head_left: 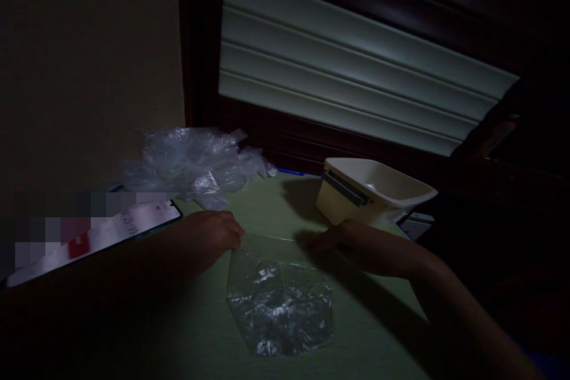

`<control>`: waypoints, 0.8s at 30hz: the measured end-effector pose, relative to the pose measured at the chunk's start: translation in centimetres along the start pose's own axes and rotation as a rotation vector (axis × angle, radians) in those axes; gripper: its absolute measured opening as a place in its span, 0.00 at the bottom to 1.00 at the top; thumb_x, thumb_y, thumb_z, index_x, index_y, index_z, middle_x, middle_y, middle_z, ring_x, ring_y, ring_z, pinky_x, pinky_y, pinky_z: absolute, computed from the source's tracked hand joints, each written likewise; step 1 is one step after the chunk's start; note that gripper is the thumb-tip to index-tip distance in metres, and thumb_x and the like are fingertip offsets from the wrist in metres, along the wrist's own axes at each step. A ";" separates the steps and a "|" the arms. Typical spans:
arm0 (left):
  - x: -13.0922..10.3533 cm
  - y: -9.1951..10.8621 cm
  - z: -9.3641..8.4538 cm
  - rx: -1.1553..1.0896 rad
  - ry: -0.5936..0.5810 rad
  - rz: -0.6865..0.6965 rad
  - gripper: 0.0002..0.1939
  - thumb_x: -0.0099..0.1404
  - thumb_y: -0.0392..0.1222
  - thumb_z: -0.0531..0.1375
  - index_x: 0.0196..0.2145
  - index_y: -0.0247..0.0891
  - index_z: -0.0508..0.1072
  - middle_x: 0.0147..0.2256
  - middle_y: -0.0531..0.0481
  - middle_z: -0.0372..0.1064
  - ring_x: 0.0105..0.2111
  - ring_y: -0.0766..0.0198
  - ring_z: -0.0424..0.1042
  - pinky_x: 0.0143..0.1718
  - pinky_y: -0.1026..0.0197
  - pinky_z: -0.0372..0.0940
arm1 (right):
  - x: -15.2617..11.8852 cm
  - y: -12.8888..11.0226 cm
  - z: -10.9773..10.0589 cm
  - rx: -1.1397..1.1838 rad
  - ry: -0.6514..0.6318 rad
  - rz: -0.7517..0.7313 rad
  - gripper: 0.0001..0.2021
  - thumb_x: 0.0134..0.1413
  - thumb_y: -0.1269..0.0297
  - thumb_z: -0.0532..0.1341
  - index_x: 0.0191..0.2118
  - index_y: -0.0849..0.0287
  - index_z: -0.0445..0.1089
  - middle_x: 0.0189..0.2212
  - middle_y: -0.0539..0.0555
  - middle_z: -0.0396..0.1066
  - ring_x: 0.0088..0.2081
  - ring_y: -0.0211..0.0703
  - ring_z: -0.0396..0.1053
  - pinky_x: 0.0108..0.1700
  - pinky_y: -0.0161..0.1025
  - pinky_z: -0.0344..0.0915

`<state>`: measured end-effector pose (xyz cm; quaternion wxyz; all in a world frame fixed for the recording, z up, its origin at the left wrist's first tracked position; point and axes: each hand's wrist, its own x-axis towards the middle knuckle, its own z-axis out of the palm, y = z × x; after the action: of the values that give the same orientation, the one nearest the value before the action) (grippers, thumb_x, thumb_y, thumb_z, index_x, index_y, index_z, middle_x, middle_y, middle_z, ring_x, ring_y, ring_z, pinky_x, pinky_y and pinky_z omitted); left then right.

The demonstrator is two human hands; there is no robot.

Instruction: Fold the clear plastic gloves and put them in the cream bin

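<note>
A clear plastic bag (280, 303) lies spread on the green table top, crinkled and shiny over its lower part. My left hand (218, 231) has its fingers closed on the bag's upper left corner. At the upper right corner, my right hand (342, 240) pinches the same edge, its fingertips dim in shadow. The bag's top edge stretches fairly straight between the two hands.
A heap of crumpled clear plastic bags (196, 160) sits at the back left. Nearer, a lit phone (151, 219) leans beside my left forearm. A cream plastic container (342, 202) with a grey handle stands behind my right hand. The green table (271, 202) meets a dark-framed slatted panel (338, 59).
</note>
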<state>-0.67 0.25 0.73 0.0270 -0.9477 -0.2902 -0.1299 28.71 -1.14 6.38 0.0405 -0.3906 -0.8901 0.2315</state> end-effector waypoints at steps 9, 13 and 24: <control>0.1 0.7 -0.1 0.016 0.001 -0.044 0.13 0.60 0.27 0.49 0.32 0.36 0.71 0.36 0.47 0.70 0.36 0.59 0.67 0.40 0.59 0.63 | 1.9 1.0 1.8 -0.096 0.225 0.165 0.10 0.55 0.71 0.53 0.33 0.64 0.73 0.30 0.59 0.73 0.30 0.44 0.69 0.32 0.38 0.61; 0.2 0.7 0.0 0.066 -0.010 -0.038 0.13 0.60 0.26 0.49 0.32 0.35 0.71 0.36 0.46 0.70 0.36 0.59 0.67 0.39 0.59 0.63 | 2.5 1.9 2.5 -0.060 0.197 0.163 0.06 0.50 0.71 0.58 0.32 0.63 0.72 0.29 0.56 0.72 0.29 0.41 0.68 0.30 0.35 0.61; 0.4 2.1 0.6 -0.143 0.213 -0.298 0.19 0.62 0.44 0.54 0.49 0.34 0.65 0.45 0.44 0.65 0.45 0.56 0.65 0.48 0.56 0.60 | 2.4 0.9 2.6 -0.032 0.258 0.198 0.05 0.50 0.74 0.54 0.29 0.62 0.67 0.25 0.53 0.70 0.25 0.36 0.64 0.25 0.33 0.57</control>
<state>0.94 -1.22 0.27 -0.0295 -0.8748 -0.4127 -0.2522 27.01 0.11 3.42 0.1252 -0.5036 -0.8382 0.1680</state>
